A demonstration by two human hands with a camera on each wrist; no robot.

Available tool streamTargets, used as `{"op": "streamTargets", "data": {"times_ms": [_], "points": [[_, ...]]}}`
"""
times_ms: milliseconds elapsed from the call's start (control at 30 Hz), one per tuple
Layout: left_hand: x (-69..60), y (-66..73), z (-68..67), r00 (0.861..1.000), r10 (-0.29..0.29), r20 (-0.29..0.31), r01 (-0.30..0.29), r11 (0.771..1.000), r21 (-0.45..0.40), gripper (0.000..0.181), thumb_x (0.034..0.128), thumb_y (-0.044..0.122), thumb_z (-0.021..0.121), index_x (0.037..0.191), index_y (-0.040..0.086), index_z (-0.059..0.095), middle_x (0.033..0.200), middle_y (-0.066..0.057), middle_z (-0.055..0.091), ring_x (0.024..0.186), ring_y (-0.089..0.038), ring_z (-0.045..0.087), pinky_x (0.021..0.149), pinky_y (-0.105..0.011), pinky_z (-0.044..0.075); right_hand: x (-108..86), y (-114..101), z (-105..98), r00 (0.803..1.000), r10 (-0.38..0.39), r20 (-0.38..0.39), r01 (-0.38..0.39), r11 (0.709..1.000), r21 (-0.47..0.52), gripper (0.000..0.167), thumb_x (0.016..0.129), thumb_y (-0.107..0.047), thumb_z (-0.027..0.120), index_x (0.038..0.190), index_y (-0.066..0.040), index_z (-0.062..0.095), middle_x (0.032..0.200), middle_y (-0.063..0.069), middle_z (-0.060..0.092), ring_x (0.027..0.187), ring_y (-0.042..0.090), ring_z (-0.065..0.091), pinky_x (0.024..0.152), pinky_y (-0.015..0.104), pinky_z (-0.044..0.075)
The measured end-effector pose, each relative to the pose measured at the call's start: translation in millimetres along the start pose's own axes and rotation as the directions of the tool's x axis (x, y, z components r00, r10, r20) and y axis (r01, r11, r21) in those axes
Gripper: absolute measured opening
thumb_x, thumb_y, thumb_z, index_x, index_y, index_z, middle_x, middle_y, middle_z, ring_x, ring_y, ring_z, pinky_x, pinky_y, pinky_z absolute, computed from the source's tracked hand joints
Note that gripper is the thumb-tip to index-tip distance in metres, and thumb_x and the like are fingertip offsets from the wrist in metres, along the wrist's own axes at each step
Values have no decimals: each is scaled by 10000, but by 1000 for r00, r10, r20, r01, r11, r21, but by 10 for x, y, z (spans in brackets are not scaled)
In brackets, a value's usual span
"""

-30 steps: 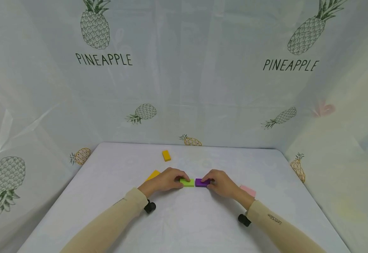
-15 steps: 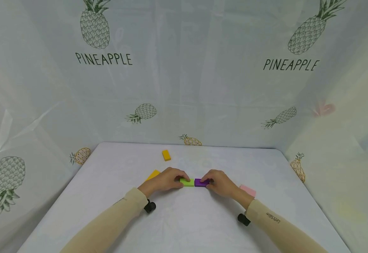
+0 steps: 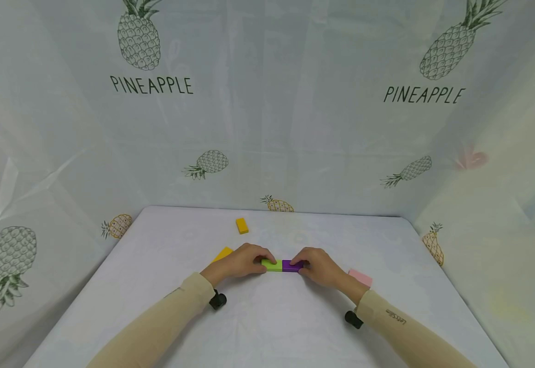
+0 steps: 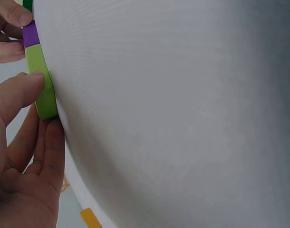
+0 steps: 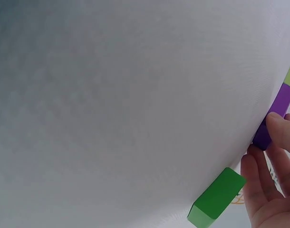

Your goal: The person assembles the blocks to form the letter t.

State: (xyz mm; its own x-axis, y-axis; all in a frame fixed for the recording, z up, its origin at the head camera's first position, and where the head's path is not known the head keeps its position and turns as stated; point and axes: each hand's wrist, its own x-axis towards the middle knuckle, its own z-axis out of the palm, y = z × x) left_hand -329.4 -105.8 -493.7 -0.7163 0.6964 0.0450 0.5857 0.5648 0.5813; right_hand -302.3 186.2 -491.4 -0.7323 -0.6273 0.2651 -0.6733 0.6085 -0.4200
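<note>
Around the light green block (image 3: 272, 268) near the middle of the white table, my left hand (image 3: 241, 261) has its thumb and fingers curled. My right hand (image 3: 324, 268) pinches the purple block (image 3: 290, 268) at its right end. The two blocks lie end to end, touching, as the left wrist view also shows with the light green block (image 4: 46, 97) against the purple block (image 4: 31, 35). In the right wrist view, the thumb presses the side of the purple block (image 5: 282, 102), with fingers behind its near end.
A yellow-orange block (image 3: 242, 226) lies towards the back; another yellow-orange piece (image 3: 222, 254) is partly hidden behind my left wrist. A pink piece (image 3: 361, 277) lies beside my right forearm. The right wrist view has a darker green block (image 5: 217, 197) near my right hand.
My right hand has slid the purple block slightly left, and the small gap between it and the light green block has closed. My left hand has stayed still.
</note>
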Motion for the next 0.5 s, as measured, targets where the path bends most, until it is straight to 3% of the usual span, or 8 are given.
{"op": "streamTargets", "data": {"times_ms": [500], "points": [[-3, -16, -10, 1000, -7, 17, 8, 1000, -14, 267, 1004, 127, 751, 1233, 263, 769, 1234, 133, 734, 1050, -74, 618, 1021, -311, 525, 6, -44, -38, 998, 54, 37, -54, 998, 18, 257, 916, 48, 786, 1137, -82, 810, 1124, 55, 782, 1055, 232, 731, 942, 435, 610]]}}
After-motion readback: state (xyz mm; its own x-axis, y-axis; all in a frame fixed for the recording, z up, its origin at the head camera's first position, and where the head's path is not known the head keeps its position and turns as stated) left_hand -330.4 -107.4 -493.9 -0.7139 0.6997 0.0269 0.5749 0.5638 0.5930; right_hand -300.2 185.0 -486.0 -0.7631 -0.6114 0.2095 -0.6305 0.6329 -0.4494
